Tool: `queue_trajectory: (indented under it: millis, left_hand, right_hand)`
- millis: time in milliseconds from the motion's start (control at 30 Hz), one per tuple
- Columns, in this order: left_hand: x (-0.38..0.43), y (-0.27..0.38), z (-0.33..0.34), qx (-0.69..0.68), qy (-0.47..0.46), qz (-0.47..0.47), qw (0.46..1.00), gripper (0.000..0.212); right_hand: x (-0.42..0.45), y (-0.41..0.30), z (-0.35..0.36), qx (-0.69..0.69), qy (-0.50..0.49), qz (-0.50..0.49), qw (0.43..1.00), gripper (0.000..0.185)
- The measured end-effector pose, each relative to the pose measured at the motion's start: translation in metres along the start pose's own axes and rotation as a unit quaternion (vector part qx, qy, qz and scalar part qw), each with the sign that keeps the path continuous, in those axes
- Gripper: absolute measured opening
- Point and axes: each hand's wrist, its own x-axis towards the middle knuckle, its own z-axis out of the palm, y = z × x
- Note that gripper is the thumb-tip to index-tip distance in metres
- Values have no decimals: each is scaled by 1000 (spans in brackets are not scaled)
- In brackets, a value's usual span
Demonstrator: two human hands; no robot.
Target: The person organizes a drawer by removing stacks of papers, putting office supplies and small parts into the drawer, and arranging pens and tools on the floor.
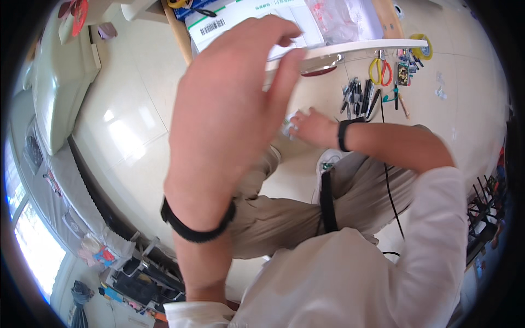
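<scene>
My left hand (229, 94) is raised close to the camera, above the left part of an open drawer (365, 46), its fingers curled and apart with nothing seen between them. Papers (254, 20) and a clear plastic bag (334, 20) lie in the drawer. Low over the floor, my right hand (313, 128) has its fingers at a small whitish item (290, 123); whether it grips this cannot be told. To its right lie a row of pens (361, 96), scissors with yellow and red handles (380, 70), and a roll of yellow tape (423, 47).
A thin black cable (387, 176) runs over my right leg. My shoe (327, 162) stands below the right hand. A pale piece of furniture (61, 82) is at the left, and a dark rack (484, 213) at the right. Small plastic scraps (440, 92) lie on the tiled floor.
</scene>
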Motion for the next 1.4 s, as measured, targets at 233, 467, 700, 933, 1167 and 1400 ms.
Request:
queue_trajectory:
  millis: [233, 467, 700, 933, 1167, 1400]
  left_hand:
    - [-19, 26, -30, -34, 21, -9, 999, 22]
    - [-31, 39, -15, -60, 41, 29, 997, 24]
    - [-32, 40, -19, -28, 37, 14, 999, 28]
    - [-32, 69, 1, -64, 143, 6, 988, 31]
    - [-15, 106, -2, -63, 181, 81, 978, 33]
    - [-16, 91, 3, -36, 120, 127, 984, 22]
  right_hand:
    - [109, -36, 141, -15, 186, 22, 982, 31]
    - [115, -32, 196, 51, 305, 0, 951, 27]
    - [92, -10, 98, 188, -88, -54, 977, 26]
    - [61, -6, -62, 671, -190, -76, 713, 27]
    - [7, 21, -205, 825, 383, 135, 392, 38]
    - [99, 138, -210, 872, 411, 91, 249, 30]
